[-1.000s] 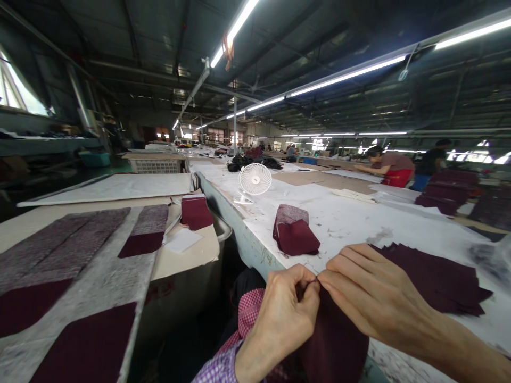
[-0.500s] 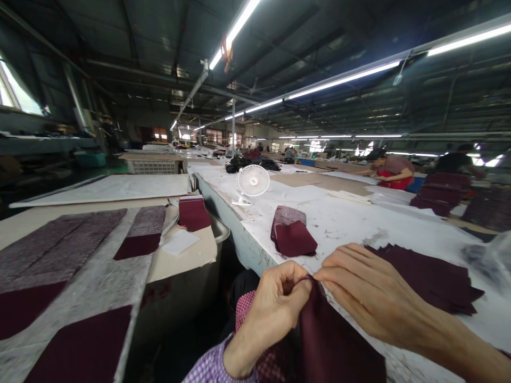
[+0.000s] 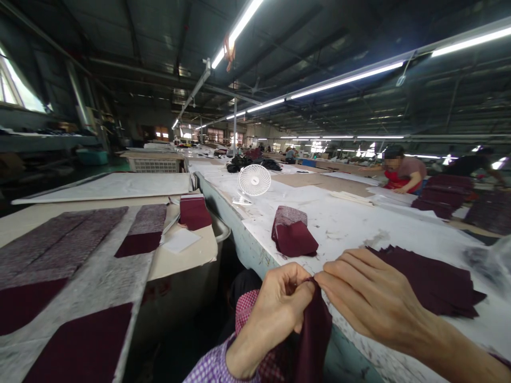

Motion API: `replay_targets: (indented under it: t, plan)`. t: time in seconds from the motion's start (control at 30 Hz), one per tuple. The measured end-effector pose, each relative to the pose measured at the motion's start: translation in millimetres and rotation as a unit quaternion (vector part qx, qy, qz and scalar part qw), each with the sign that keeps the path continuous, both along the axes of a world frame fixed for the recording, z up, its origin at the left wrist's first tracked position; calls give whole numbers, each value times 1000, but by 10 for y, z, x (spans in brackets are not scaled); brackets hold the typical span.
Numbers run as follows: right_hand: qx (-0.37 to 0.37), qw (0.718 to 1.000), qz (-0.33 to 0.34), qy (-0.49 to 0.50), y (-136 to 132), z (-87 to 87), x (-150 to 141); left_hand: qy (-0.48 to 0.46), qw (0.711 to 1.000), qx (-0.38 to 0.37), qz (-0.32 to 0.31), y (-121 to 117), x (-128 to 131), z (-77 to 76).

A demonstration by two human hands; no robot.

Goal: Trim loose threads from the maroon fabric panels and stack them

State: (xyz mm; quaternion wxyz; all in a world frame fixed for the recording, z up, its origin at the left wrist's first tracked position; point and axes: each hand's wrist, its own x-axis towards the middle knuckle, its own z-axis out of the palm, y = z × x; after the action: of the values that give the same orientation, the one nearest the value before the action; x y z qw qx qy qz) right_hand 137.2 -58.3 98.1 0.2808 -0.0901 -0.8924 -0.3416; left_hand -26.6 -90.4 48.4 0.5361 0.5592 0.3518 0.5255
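A maroon piece of fabric [image 3: 313, 335] hangs in folds over the near edge of the table. My left hand [image 3: 275, 308] pinches its top edge between thumb and bent forefinger. Close against that spot, my right hand [image 3: 367, 298] has its fingers pressed together, with the fingertips at the same edge of the fabric. Its thumb is mostly hidden. Beyond my hands lies a small folded bundle of maroon and speckled fabric [image 3: 297, 238]. A loose stack of dark maroon pieces [image 3: 435, 282] rests to the right, partly behind my right hand.
A white fan [image 3: 254, 181] stands on the long white-topped table [image 3: 343, 223]. To the left, a board [image 3: 187, 260] carries maroon and speckled pieces and another small maroon stack [image 3: 195, 211]. A gap separates board and table. A person in red [image 3: 405, 173] bends over the table's far side.
The fabric's hanging part spread out to the right, then drew in to a narrow fold. Both hands stay close together at its edge. The co-worker in red has shifted position.
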Motion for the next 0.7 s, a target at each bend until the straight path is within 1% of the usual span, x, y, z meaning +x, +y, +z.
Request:
replay_targets:
  t: [0.1, 0.17, 0.2, 0.23, 0.3, 0.37, 0.4, 0.43, 0.47, 0.5, 0.57, 0.63, 0.7]
  plan:
    - [-5, 1000, 3, 0, -3, -10, -21, 3, 1000, 1, 0, -3, 0, 1]
    - [-28, 1000, -1, 9, -13, -15, -35, 5, 1000, 12, 5, -11, 0, 4]
    - [-52, 998, -6, 19, -21, -14, -40, 9, 1000, 21, 9, -17, -1, 5]
    - [-86, 996, -12, 35, -30, -10, -43, 13, 999, 31, 15, -22, -1, 4]
    - [-198, 977, -27, 71, -49, 8, -40, 22, 998, 48, 25, -32, 1, 1]
    - [-333, 937, -48, 93, -63, 37, -31, 22, 998, 50, 31, -38, 5, -5]
    - [-387, 915, -57, 96, -68, 51, -25, 20, 998, 49, 35, -39, 6, -8]
    - [-424, 898, -62, 96, -71, 63, -20, 16, 998, 46, 39, -38, 7, -9]
    - [-442, 890, -62, 96, -72, 72, -16, 12, 998, 43, 41, -35, 6, -10]
    - [-442, 890, -57, 99, -73, 76, -13, 8, 998, 41, 46, -30, 5, -9]
    - [-413, 903, -37, 111, -75, 70, -13, 3, 998, 39, 54, -21, 0, -8]
    - [-361, 925, -19, 120, -83, 50, -20, 2, 997, 39, 60, -17, -4, -10]
    - [-284, 952, -7, 113, -96, 21, -30, 9, 997, 44, 64, -19, -3, -20]
